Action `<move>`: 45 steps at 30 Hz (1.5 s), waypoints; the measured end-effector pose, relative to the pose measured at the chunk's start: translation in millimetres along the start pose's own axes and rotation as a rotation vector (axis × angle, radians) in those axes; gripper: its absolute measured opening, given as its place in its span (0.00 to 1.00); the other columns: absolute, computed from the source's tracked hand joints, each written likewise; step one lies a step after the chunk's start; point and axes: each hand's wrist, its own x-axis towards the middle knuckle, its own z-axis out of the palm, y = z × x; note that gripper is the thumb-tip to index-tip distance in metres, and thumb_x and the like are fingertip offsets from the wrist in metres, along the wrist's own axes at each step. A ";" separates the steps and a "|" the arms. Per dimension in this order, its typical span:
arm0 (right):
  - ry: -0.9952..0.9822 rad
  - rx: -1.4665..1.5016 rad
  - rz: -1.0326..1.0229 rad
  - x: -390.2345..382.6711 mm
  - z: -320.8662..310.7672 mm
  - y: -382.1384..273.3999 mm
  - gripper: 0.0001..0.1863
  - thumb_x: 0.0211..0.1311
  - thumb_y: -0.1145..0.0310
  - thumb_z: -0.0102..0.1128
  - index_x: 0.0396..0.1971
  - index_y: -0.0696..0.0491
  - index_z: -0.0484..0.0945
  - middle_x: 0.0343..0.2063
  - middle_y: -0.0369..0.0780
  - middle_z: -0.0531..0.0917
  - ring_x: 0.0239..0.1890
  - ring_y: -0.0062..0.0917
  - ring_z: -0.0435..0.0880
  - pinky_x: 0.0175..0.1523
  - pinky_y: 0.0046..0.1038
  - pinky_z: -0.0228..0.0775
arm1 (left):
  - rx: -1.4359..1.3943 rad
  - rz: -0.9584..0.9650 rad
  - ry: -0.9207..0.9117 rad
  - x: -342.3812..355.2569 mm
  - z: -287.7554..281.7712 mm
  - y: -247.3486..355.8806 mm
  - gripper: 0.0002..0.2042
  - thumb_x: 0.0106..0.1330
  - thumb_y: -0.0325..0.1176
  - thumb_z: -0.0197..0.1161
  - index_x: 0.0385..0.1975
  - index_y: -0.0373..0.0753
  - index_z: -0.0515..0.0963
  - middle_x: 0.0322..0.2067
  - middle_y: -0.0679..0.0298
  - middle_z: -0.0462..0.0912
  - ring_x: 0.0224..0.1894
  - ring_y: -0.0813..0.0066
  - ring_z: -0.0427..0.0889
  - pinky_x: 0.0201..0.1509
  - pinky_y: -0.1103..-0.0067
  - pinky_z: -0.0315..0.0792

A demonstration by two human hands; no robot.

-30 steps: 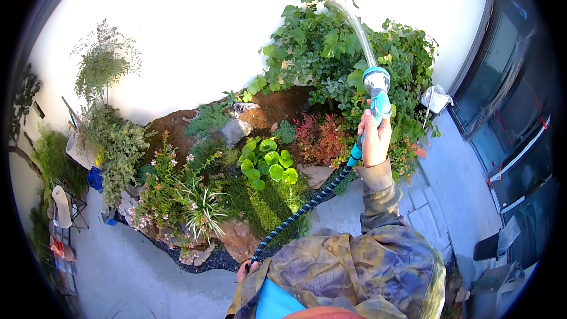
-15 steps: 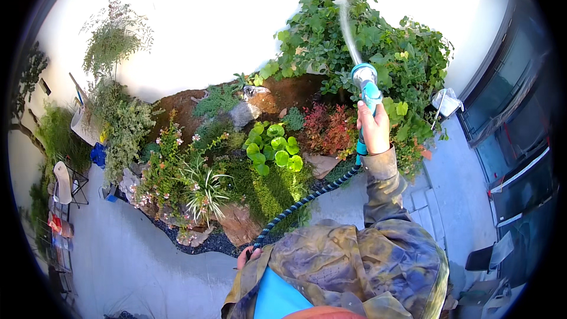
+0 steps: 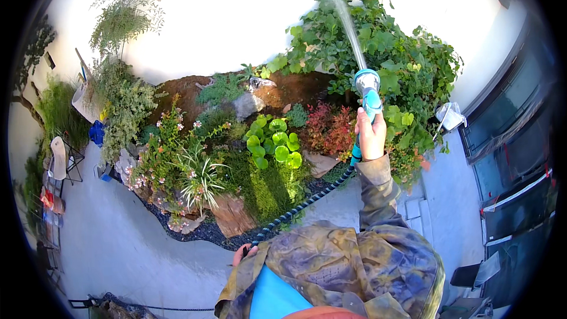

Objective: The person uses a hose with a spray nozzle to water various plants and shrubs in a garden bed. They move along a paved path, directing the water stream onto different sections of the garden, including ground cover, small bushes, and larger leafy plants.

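My right hand (image 3: 371,136) is wrapped round the handle of a blue and grey hose spray nozzle (image 3: 368,91). A jet of water (image 3: 349,32) shoots from it, away from me, over the leafy green vine (image 3: 396,47) by the white wall. From the handle's base a black and blue striped hose (image 3: 301,205) curves down to the left, past the plants. At my waist, my left hand (image 3: 245,253) is closed on that hose; my sleeve partly covers it.
A planted bed holds round-leaved green plants (image 3: 273,142), a red shrub (image 3: 328,128), rocks (image 3: 233,215) and a grey stone (image 3: 248,105). Pavement (image 3: 136,245) runs along its near side. Left stand a white pot (image 3: 87,104) and a chair (image 3: 59,158); glass doors (image 3: 514,171) line the right.
The nozzle has dipped slightly nearer to me, and its jet now leans a little more to the left. The view has shifted slightly; my left hand keeps its hold on the hose.
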 end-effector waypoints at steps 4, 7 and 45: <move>-0.012 -0.086 -0.005 0.0 5.9 1.8 0.12 0.64 0.68 0.56 0.43 0.57 0.71 0.19 0.30 0.72 0.17 0.12 0.67 0.22 0.17 0.60 | -0.052 0.001 0.000 -2.4 4.4 0.1 0.11 0.63 0.37 0.63 0.36 0.36 0.78 0.29 0.69 0.81 0.31 0.83 0.77 0.38 0.82 0.71; -0.016 -0.221 -0.030 3.6 5.0 8.4 0.12 0.64 0.67 0.56 0.42 0.57 0.71 0.19 0.29 0.73 0.17 0.12 0.67 0.22 0.17 0.60 | 0.019 -0.042 0.025 -0.3 5.0 -4.4 0.11 0.63 0.37 0.63 0.35 0.36 0.77 0.29 0.68 0.81 0.32 0.83 0.77 0.38 0.81 0.72; -0.415 -0.269 0.270 -45.6 55.1 93.7 0.13 0.60 0.63 0.59 0.39 0.56 0.74 0.18 0.32 0.74 0.17 0.14 0.70 0.22 0.22 0.61 | -0.081 -0.034 0.073 -18.5 1.1 -14.9 0.10 0.62 0.35 0.64 0.35 0.34 0.78 0.29 0.67 0.80 0.32 0.81 0.76 0.38 0.79 0.71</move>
